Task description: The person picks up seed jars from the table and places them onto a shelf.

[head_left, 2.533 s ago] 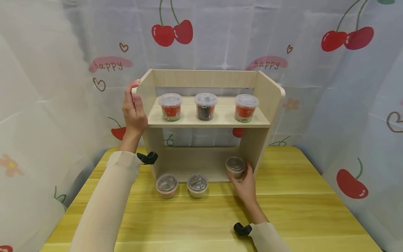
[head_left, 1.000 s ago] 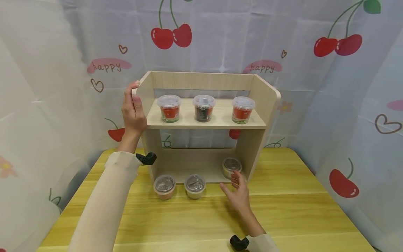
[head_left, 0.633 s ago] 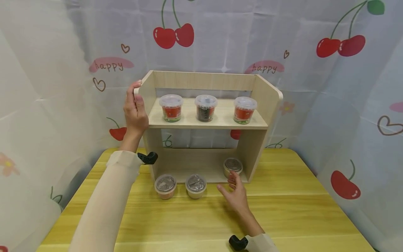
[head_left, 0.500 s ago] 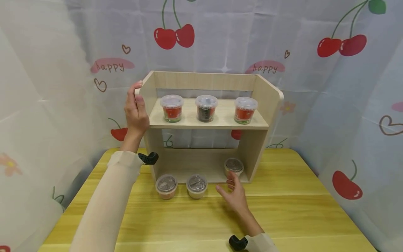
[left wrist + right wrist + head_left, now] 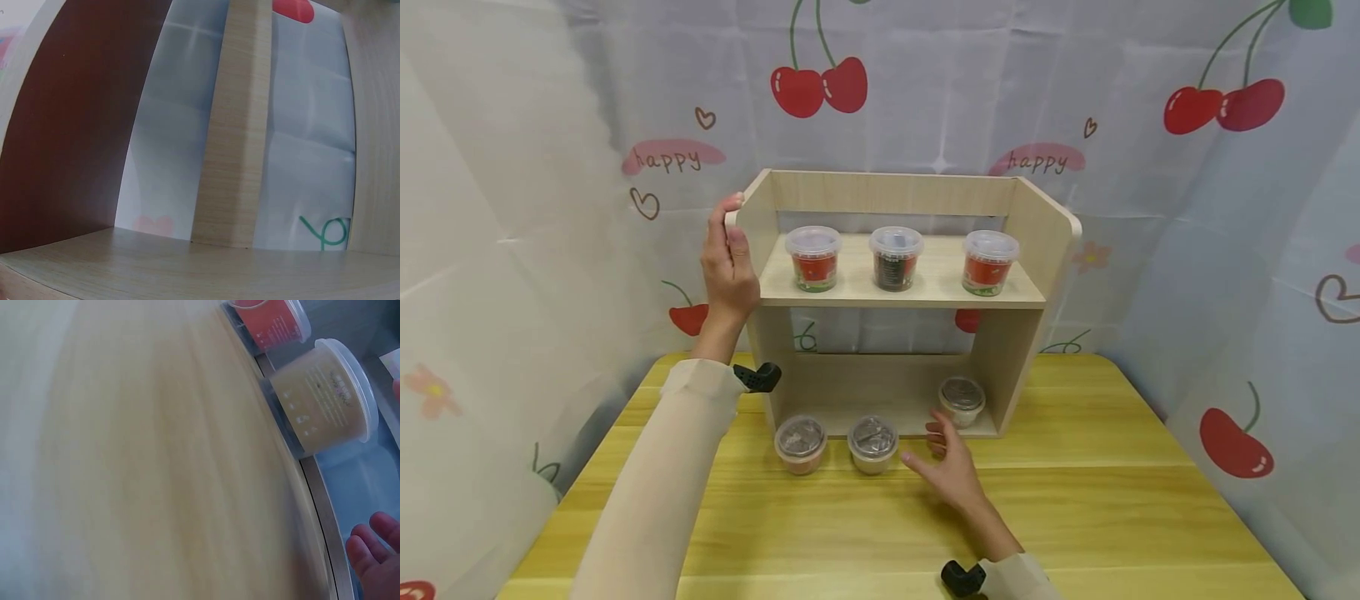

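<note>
My left hand (image 5: 730,267) grips the front edge of the left side panel of a small wooden two-tier shelf (image 5: 898,301), thumb inside and fingers outside. My right hand (image 5: 951,467) is over the table in front of the shelf, fingers spread and holding nothing. Just beyond its fingertips, a lidded plastic tub (image 5: 962,402) stands on the lower tier at the right. To its left, a second tub (image 5: 872,446) stands on the table before the shelf, and farther left is a third tub (image 5: 801,446). In the right wrist view, fingertips (image 5: 359,553) show near the pale tub (image 5: 322,400).
On the upper tier stand three clear lidded cups with red labels: left (image 5: 814,260), middle (image 5: 896,260) and right (image 5: 989,263). The yellow wooden table (image 5: 1112,500) extends around the shelf. A cherry-print curtain (image 5: 940,100) hangs behind and at both sides.
My right hand has let go of the tub on the lower tier and drawn back, then shifted left toward the middle tub. The left hand keeps its grip on the shelf.
</note>
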A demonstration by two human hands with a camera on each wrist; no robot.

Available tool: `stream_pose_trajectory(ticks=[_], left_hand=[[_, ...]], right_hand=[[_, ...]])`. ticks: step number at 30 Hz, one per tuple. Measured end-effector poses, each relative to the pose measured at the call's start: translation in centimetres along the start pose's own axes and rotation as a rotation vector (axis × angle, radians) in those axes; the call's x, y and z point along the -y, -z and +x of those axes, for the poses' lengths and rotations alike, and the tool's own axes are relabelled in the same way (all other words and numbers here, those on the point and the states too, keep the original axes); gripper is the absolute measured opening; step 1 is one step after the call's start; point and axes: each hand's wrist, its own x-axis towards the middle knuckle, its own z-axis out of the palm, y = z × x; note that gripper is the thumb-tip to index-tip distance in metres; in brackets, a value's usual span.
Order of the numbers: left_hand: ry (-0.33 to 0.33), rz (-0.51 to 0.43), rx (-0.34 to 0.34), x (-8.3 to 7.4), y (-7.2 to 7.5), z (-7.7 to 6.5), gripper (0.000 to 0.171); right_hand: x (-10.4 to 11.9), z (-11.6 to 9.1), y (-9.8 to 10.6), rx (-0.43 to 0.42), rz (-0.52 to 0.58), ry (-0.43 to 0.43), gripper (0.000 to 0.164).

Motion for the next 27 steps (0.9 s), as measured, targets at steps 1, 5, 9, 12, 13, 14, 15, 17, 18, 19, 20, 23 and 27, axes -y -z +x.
stream_pose_trajectory(ticks=[1,5,9,12,13,14,15,17,18,19,20,23,27], left_hand=[[-0.001,0.002,0.000,0.0,0.0,0.0,0.037],[-0.003,0.001,0.000,0.1,0.0,0.0,0.037],[-0.001,-0.001,0.001,0.1,0.0,0.1,0.038],[0.005,-0.004,0.005,0.0,0.0,0.1,0.038],[0.006,-0.004,0.006,0.0,0.0,0.1,0.038],[0.008,-0.005,0.006,0.0,0.0,0.1,0.038],[0.010,-0.005,0.007,0.0,-0.1,0.1,0.038],[0.011,-0.004,0.010,0.0,0.0,0.1,0.038],[0.012,-0.003,0.011,0.0,0.0,0.0,0.038],[0.012,-0.003,0.012,0.0,0.0,0.0,0.038],[0.012,-0.004,0.012,0.0,0.0,0.0,0.038],[0.010,-0.006,0.008,0.1,0.0,0.0,0.038],[0.004,-0.009,0.004,0.2,0.0,0.0,0.039]], right_hand=[[0.0,0.0,-0.1,0.004,0.006,0.008,0.081],[0.0,0.0,-0.4,0.017,0.011,0.019,0.082],[0.0,0.0,-0.6,0.035,-0.013,0.020,0.082],[-0.2,0.1,-0.7,0.048,-0.005,0.031,0.083],[-0.2,0.2,-0.8,0.052,-0.002,0.034,0.083],[-0.3,0.2,-0.9,0.058,0.000,0.038,0.083],[-0.3,0.2,-0.9,0.063,-0.001,0.040,0.084],[-0.2,0.3,-1.1,0.072,-0.002,0.040,0.085],[-0.2,0.3,-1.1,0.076,-0.004,0.041,0.086],[-0.1,0.3,-1.2,0.080,-0.007,0.037,0.086],[-0.1,0.3,-1.3,0.084,-0.010,0.039,0.087],[-0.1,0.4,-1.5,0.095,-0.029,0.043,0.088],[-0.1,0.5,-1.6,0.103,-0.045,0.052,0.090]])
